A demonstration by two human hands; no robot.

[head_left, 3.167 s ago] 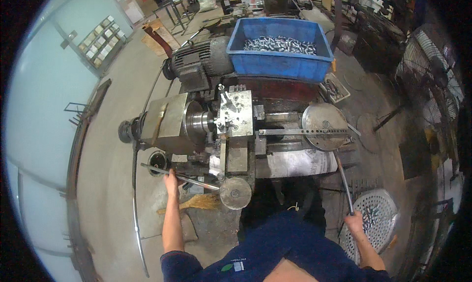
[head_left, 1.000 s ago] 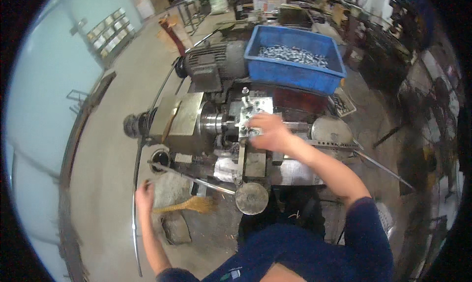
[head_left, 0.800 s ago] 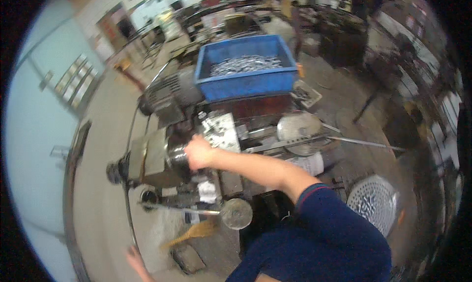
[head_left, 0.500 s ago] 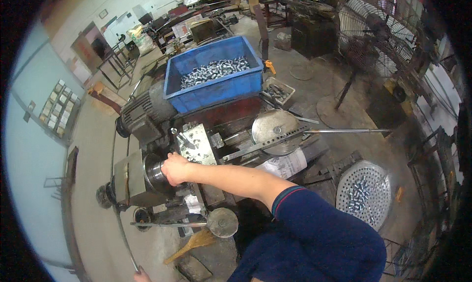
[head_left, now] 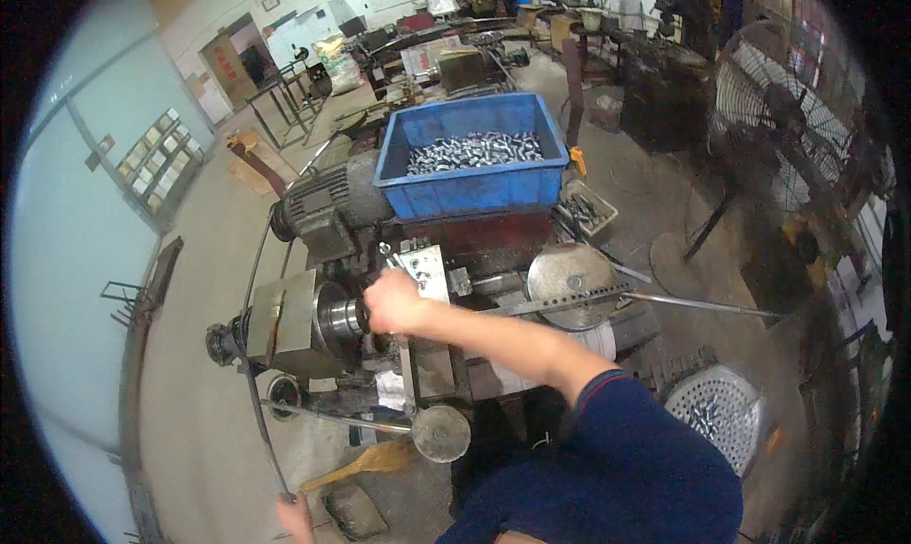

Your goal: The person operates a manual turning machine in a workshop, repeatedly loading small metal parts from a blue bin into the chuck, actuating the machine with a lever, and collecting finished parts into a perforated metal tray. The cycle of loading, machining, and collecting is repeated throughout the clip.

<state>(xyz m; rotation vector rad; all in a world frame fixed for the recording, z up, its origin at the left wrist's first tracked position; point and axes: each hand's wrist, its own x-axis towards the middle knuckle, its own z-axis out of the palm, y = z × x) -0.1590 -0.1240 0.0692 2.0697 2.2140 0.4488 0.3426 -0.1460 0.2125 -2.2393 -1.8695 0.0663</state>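
My right hand [head_left: 394, 302] is closed in front of the round steel spindle nose [head_left: 342, 318] of a small lathe-like machine. Whatever its fingers may pinch is hidden. Low on the left, my left hand [head_left: 295, 518] is wrapped round the lower end of a long thin metal lever [head_left: 265, 430], which runs up beside the headstock [head_left: 285, 318]. Just beyond my right hand lies a light metal plate [head_left: 429, 271] with small parts on it. A blue plastic crate [head_left: 474, 191] full of short shiny metal parts stands behind the machine.
A round disc [head_left: 571, 280] with a perforated bar and long handle is at the right. Below are a smaller disc [head_left: 441, 434] with a rod and a straw brush [head_left: 380, 458]. A perforated basin [head_left: 726, 406] holds metal parts. A large fan [head_left: 773, 117] stands far right.
The whole view has swung, so the machine sits further right. My right hand has drawn slightly back from the spindle nose. More of my left hand shows, still on the lever.
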